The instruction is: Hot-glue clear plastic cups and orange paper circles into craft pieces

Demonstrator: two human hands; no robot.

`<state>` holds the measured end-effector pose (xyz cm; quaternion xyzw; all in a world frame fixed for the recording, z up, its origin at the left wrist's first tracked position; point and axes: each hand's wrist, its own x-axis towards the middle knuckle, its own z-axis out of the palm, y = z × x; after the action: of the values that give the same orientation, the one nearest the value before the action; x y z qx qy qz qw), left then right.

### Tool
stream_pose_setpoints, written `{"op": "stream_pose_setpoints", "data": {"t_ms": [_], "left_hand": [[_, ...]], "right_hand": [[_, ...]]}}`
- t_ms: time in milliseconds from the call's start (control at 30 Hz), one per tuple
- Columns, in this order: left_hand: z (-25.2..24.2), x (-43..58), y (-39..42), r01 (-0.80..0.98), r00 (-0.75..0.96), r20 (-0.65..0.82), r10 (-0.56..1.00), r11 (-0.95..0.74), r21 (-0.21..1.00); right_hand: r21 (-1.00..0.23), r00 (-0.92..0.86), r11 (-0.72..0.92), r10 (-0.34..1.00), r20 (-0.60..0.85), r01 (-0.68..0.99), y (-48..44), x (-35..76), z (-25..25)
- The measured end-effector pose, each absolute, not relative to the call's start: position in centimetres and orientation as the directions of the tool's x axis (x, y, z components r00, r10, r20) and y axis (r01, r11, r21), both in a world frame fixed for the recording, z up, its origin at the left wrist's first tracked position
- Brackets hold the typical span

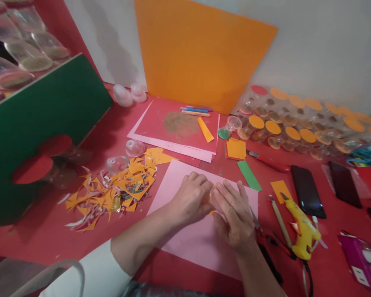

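Note:
My left hand (190, 197) and my right hand (235, 216) come together over a pink sheet (188, 243). Between them is a clear plastic piece (216, 201), mostly covered by my fingers, with a bit of orange showing at its lower edge. The left fingers curl against its left side. On the other side, the right fingers lie over the top and the thumb is below. Scissors (255, 218) lie just right of my right hand, partly hidden by it. Orange squares (236, 148) and a green paper strip (249, 175) lie beyond the hands.
Paper scraps (111, 194) are heaped at left near clear plastic cups (135, 147). At right are a yellow glue gun (303, 231), a red-handled cutter (270, 162) and a phone (308, 192). Sand hourglasses (273, 128) stand behind. A green board (49, 136) rises at left.

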<state>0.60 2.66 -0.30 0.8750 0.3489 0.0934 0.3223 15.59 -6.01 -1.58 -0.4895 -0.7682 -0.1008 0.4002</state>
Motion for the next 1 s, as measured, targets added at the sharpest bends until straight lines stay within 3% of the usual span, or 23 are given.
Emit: {"op": "stream_pose_setpoints", "data": {"t_ms": [267,500,733,1000], "left_hand": [[-1.4,0.7,2.4,0.566,0.734,-0.003,0.679,-0.609,0.556],[-0.9,0.5,2.7,0.520,0.752,-0.011,0.659,-0.583,0.624],[-1.5,0.6,2.5,0.525,0.732,0.068,0.678,-0.624,0.580],[-1.8,0.6,2.9,0.552,0.739,0.037,0.672,-0.638,0.537]], "right_hand": [[-0.205,-0.219,0.469,0.698,0.682,0.859,-5.6,15.1,-1.3],[-0.212,-0.181,0.450,0.683,0.707,0.868,-5.3,14.5,-1.3],[-0.225,-0.162,0.456,0.664,0.730,0.861,-5.1,14.5,-1.7],[-0.237,-0.127,0.445,0.646,0.753,0.864,-4.8,14.3,-1.7]]}}
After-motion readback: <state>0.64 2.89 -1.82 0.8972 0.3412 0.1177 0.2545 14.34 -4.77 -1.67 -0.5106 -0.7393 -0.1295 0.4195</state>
